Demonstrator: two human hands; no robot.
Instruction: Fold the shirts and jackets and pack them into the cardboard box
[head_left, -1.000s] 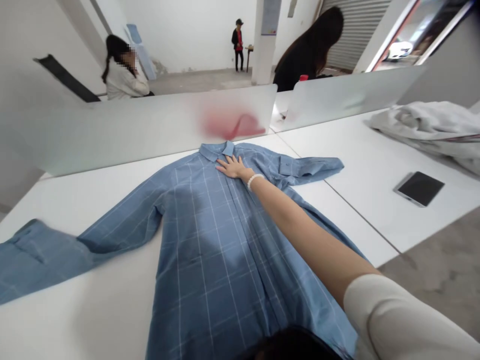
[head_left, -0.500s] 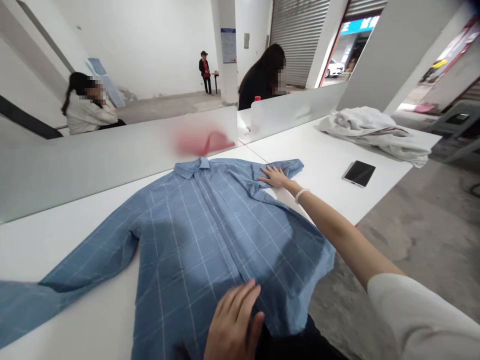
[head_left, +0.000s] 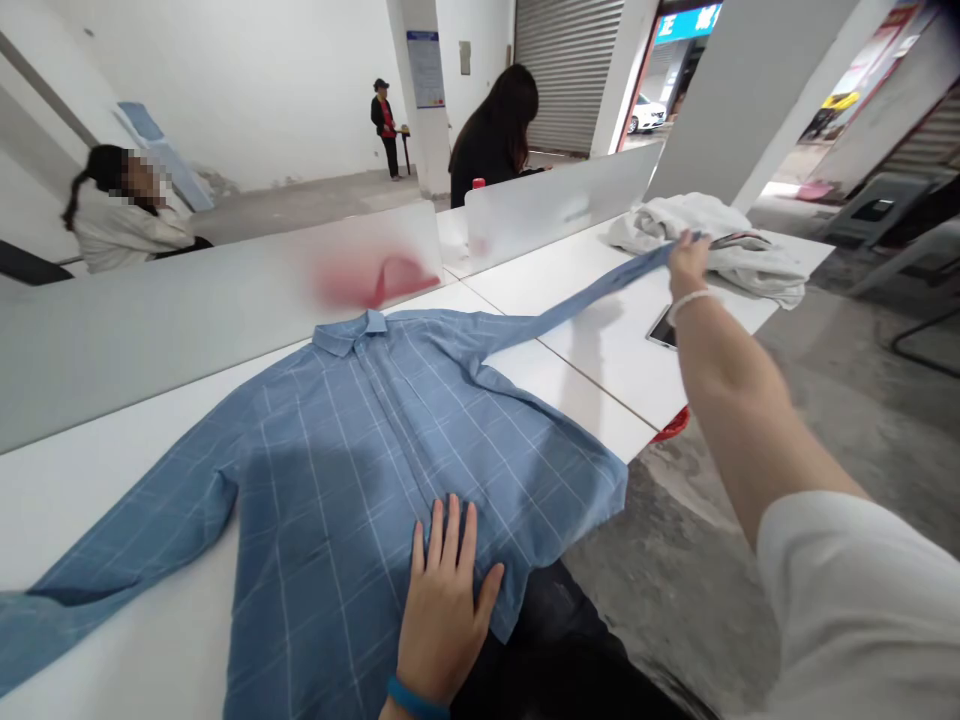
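A blue checked long-sleeved shirt lies front up on the white table, collar toward the divider. My left hand, a blue band at its wrist, rests flat on the lower front near the button placket, fingers apart. Far out to the right, my right hand is closed around the cuff end of one sleeve, which is pulled straight and raised off the table. The other sleeve stretches to the left edge of the view. A phone lies below my right wrist, partly covered by the forearm.
A crumpled white cloth lies at the table's far right end. Frosted dividers run along the back edge, a red shape behind one. Several people are beyond them. Something red hangs below the table's front edge.
My right hand has gone from lying on the folded sleeve to gripping its end, drawing it out right and up. My left hand has flattened onto the shirt front. The view has shifted slightly right.
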